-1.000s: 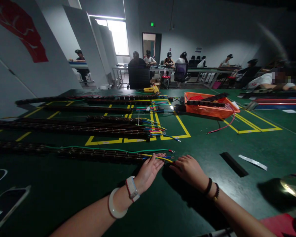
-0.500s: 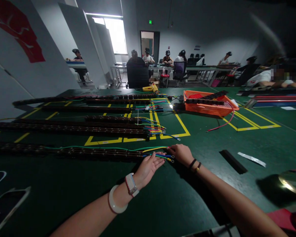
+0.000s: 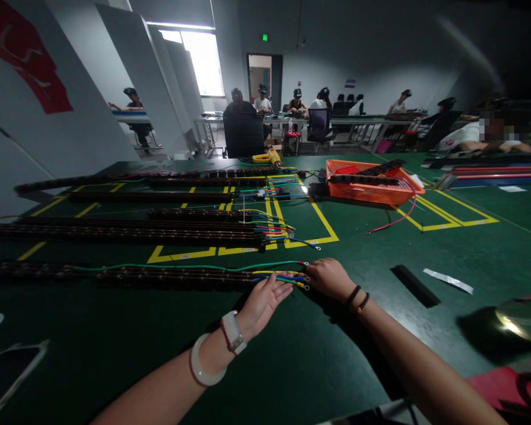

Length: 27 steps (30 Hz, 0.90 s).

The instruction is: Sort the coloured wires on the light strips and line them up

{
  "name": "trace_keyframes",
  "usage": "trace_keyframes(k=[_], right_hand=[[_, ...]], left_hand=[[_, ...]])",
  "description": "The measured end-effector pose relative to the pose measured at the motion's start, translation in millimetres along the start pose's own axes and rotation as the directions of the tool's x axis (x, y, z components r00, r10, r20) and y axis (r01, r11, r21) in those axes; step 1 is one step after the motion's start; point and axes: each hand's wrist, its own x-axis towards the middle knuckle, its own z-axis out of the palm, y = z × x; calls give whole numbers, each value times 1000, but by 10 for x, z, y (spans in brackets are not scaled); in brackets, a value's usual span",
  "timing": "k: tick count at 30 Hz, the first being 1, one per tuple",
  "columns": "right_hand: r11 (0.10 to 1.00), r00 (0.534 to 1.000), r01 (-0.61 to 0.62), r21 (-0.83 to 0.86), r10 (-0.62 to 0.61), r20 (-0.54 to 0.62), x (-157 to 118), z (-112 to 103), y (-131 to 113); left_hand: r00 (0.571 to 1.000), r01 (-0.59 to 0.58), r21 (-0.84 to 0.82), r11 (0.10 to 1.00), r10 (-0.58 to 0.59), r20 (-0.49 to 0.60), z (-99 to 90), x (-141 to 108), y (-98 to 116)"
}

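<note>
Left hand turned palm-up, fingers extended and loosely spread, thumb raised; blue wire and short green wire cross over its fingers, not clenched. Right hand has fingers curled down, tips at the wire ends; yellow wire runs up to those tips, but cannot tell whether it is pinched. Ring terminal with yellow sleeve ends the short green wire, just below the right fingertips. Long green wire, red-sleeved at its end, lies along the far side of the black cable chain from which the shorter wires emerge. This chain lies on the near part of the green table, stretching left from the left hand. Beyond it, roughly parallel: a row of further cable chains, coloured leads at their right ends, over yellow tape outlines. Right of the right hand, well apart: black strip, beside it a whitish strip. Far side: orange basket holding black chain pieces; yellow heat gun to its left.
</note>
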Motion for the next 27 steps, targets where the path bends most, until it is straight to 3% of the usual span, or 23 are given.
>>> trace_keyframes(k=[4,8,11,15,21,24,27], right_hand=[[998,984,7,56,3,-178,-77,-102,52],[970,912,242,19,-221,-347,-155,-171,46],[926,861,372,-58,-368,-351,-162,-161,4],[897,841,430,-105,-440,-316,-147,-83,-38],[915,833,402,-36,-382,-400,-133,-19,-91],[939,826,337,69,-259,-500,-116,-22,-125],[945,858,253,209,-119,-499,-101,-27,-141]], left_hand=[[1000,3,6,1000,-3,6,6,-8,8],[1000,7,25,1000,-7,17,39,-25,22],[1000,6,22,1000,-7,9,45,-19,22],[1000,6,23,1000,-6,-21,43,-6,20],[1000,6,35,999,-6,-25,98,-40,45],[999,37,47,998,-37,-4,130,-98,46],[996,92,66,994,-92,-11,147,-182,17]])
